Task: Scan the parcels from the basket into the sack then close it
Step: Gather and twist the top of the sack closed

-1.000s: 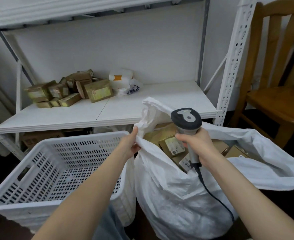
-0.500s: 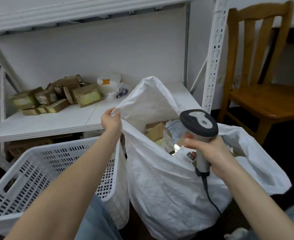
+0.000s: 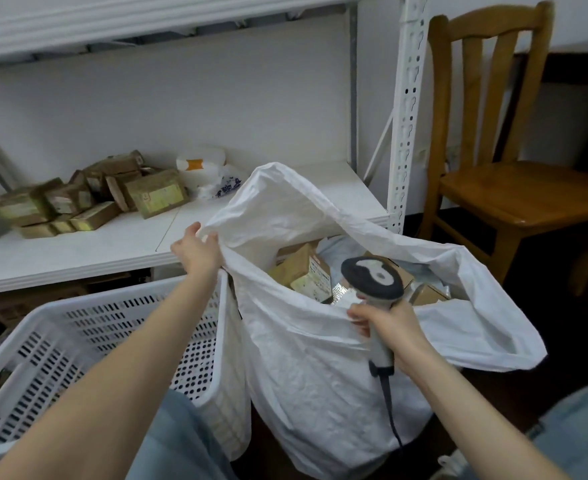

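Sack mouth held open, parcels inside, basket alongside.

White shelving [image 3: 112, 244] at back, wooden chair [image 3: 514, 199] to its right. White woven sack [image 3: 313, 368] stands mouth-up on the floor, touching the white perforated basket [image 3: 112, 294] on its left. Brown parcels [image 3: 303, 271] lie inside the sack; more boxes [image 3: 88, 199] are piled on the shelving. Left hand [image 3: 197, 251] pinches the sack's left rim, raised. Right hand [image 3: 389, 323] grips the barcode scanner [image 3: 372, 277] by its handle at the near rim.
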`<state>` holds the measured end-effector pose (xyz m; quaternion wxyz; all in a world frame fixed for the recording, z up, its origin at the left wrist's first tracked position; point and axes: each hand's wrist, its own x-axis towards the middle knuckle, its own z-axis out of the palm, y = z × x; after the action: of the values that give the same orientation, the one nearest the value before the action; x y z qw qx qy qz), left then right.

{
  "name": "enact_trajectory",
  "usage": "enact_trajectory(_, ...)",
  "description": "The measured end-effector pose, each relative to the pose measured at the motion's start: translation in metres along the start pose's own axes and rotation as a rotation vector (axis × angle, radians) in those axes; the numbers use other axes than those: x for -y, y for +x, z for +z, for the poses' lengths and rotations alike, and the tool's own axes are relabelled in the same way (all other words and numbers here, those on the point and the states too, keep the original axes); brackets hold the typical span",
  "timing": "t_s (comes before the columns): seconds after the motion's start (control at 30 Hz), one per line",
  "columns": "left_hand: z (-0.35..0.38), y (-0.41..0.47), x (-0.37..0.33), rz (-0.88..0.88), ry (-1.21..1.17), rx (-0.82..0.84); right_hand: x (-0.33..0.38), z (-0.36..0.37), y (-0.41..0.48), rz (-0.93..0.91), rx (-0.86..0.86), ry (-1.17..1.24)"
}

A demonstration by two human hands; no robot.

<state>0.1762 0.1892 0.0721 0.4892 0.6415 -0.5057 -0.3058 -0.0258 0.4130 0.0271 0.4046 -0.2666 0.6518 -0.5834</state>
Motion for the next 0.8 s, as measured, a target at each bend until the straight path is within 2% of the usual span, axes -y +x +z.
enact_trajectory(0.07, -0.002, -0.036, 0.000, 0.558, 0.250, 0.067, 0.016, 0.003, 0.010, -0.041, -0.017, 0.049)
enact_trajectory(0.1, -0.001, -0.057, 0.003, 0.836, 0.263, 0.212, 0.024, 0.003, 0.015, -0.053, -0.020, 0.074)
enact_trajectory(0.13, 0.003, -0.074, 0.008, 1.028, 0.281, 0.394, 0.031, 0.002, 0.019, -0.058, -0.024, 0.099)
enact_trajectory(0.17, 0.010, -0.086, 0.016, 1.148, 0.327, 0.542, 0.036, 0.002, 0.023, -0.058, -0.025, 0.124)
enact_trajectory(0.2, 0.019, -0.095, 0.022, 1.176, 0.392, 0.639, 0.039, 0.002, 0.026, -0.054, -0.020, 0.151)
enact_trajectory(0.27, 0.033, -0.105, 0.024, 1.051, 0.414, 0.689, 0.040, 0.002, 0.028, -0.043, 0.001, 0.189)
enact_trajectory(0.37, 0.042, -0.101, 0.006, 0.724, 0.204, 0.688, 0.037, -0.006, 0.028, -0.023, 0.000, 0.231)
enact_trajectory(0.43, 0.041, -0.096, -0.006, 0.609, 0.158, 0.738, 0.032, -0.016, 0.027, -0.019, -0.025, 0.219)
enact_trajectory(0.7, 0.024, -0.068, -0.018, 0.489, 0.104, 0.729, 0.023, -0.028, 0.033, -0.084, -0.112, -0.051)
enact_trajectory(0.8, 0.006, -0.048, -0.022, 0.503, 0.111, 0.632, 0.032, -0.019, 0.043, -0.119, -0.119, -0.056)
